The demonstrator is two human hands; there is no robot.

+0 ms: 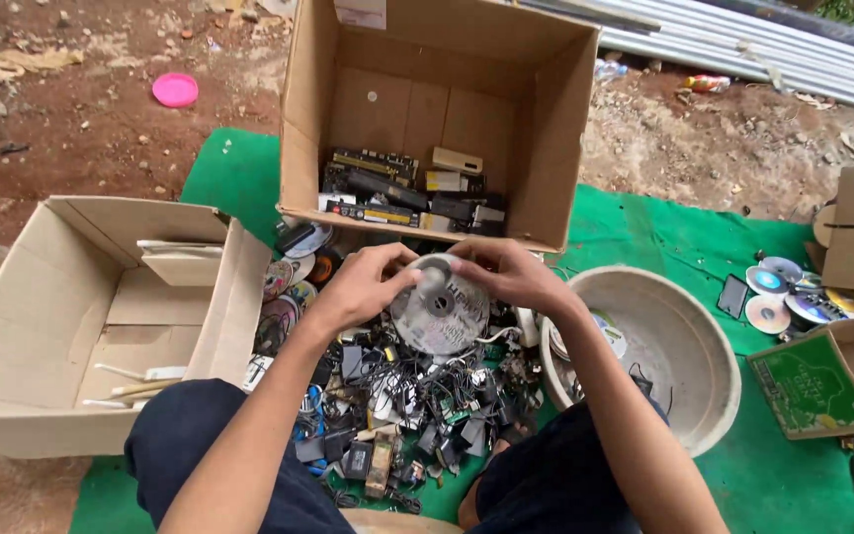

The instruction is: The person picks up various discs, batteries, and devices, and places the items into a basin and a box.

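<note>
Clearly most sorting remains: below my knees the heap of cables and chargers [397, 415] on the green mat [229, 173] is still big. Above it, my left hand [363, 287] and right hand [511, 275] close their fingers on a silver disc [439, 316]. Beyond, the basin [689, 396] looks nearly bare, the left carton [51, 326] holds few pieces, the far carton [555, 129] some boards.

i see a silver disc [440, 304], round and shiny with dark lettering and a small centre hole, face up and slightly tilted. it is held just above the heap of cables and chargers [402, 396], in front of the tall cardboard box [427, 109].
</note>
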